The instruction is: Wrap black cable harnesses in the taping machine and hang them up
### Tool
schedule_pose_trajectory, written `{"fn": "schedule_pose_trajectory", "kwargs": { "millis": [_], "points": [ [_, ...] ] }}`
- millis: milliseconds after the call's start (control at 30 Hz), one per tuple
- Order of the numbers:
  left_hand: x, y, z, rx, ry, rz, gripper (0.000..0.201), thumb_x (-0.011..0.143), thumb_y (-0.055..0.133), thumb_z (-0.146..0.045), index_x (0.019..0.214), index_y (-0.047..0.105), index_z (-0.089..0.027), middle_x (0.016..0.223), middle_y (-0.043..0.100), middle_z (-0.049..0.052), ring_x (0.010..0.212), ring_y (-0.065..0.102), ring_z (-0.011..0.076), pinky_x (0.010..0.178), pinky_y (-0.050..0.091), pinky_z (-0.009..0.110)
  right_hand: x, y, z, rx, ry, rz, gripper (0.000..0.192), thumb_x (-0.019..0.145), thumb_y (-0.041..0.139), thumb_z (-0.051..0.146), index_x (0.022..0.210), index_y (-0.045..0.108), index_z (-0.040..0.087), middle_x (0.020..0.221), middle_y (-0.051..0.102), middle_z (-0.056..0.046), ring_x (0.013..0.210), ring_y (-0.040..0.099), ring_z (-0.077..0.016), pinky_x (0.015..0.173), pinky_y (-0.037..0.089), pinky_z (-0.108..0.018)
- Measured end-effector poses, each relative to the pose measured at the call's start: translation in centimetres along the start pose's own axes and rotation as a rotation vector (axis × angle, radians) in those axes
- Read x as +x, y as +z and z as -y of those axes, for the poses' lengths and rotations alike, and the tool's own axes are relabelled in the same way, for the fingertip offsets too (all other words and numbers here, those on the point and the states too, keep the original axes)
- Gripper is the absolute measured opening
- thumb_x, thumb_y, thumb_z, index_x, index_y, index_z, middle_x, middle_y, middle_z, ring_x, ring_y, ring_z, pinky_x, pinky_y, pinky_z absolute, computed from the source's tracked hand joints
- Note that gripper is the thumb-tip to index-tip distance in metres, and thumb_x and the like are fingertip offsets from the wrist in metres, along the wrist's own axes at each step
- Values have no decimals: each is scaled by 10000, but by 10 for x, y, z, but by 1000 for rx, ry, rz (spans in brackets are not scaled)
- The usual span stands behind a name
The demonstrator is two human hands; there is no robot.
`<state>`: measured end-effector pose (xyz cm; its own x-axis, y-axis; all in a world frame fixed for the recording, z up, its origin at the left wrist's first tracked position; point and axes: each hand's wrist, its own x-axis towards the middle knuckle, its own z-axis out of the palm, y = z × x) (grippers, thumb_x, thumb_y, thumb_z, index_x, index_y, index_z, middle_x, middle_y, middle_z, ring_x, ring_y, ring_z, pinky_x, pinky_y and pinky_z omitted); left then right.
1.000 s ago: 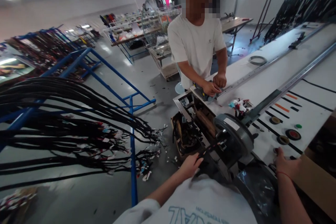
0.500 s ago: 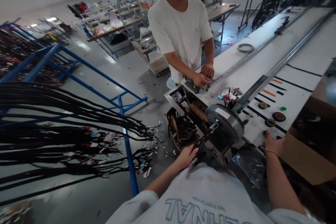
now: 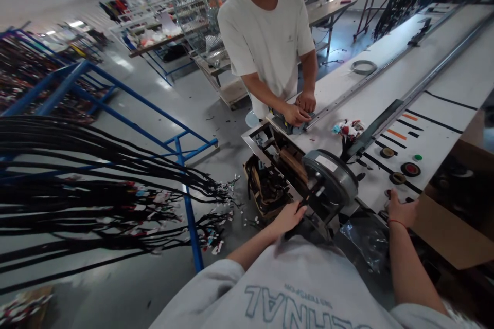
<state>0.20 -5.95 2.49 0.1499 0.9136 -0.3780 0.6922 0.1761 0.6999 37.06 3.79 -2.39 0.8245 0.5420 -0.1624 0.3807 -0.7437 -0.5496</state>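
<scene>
Left hand (image 3: 287, 217) pinching black cords (image 3: 304, 204) beside the grey motor wheel (image 3: 332, 175); right hand (image 3: 401, 211) resting on the white table (image 3: 443, 87) edge, fingers pressed together.

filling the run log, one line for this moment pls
left hand: on black strap at round motor | right hand: on white table edge | co-worker: opposite

Black strap (image 3: 304, 203) beneath grey motor (image 3: 330, 177)

Mirrored "…HNAL" on shirt (image 3: 293, 293)
</scene>
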Motion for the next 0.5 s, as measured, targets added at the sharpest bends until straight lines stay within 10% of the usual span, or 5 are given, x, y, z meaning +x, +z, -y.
{"fn": "schedule_pose_trajectory", "kwargs": {
  "millis": [167,367,500],
  "points": [
    [15,4,1,20,40,-37,288,950,467,-384,960,633,-149,905,704,80,837,634,203,797,480,294,-3,-2,3,-27,13,0,834,790,691,600,1403,453,87,1311,572,-292,1192,574,-446,985,449,-577],
    [-2,8,61,-40,7,301,286,838,596,-410,706,617,-157,595,560,-28,635,532,133,652,421,220,-6,-3,4,-44,24,11,906,819,622,651,1485,392,81,1332,564,-297,1221,561,-446,995,443,-567],
    [-35,5,97,-65,-86,130,256,833,575,-362,690,611,-153,631,558,-27,664,502,135,644,404,219,-5,-1,4,-41,23,-14,913,795,656,646,1476,405,92,1319,570,-299,1214,568,-437,986,450,-537]
  ]
}}
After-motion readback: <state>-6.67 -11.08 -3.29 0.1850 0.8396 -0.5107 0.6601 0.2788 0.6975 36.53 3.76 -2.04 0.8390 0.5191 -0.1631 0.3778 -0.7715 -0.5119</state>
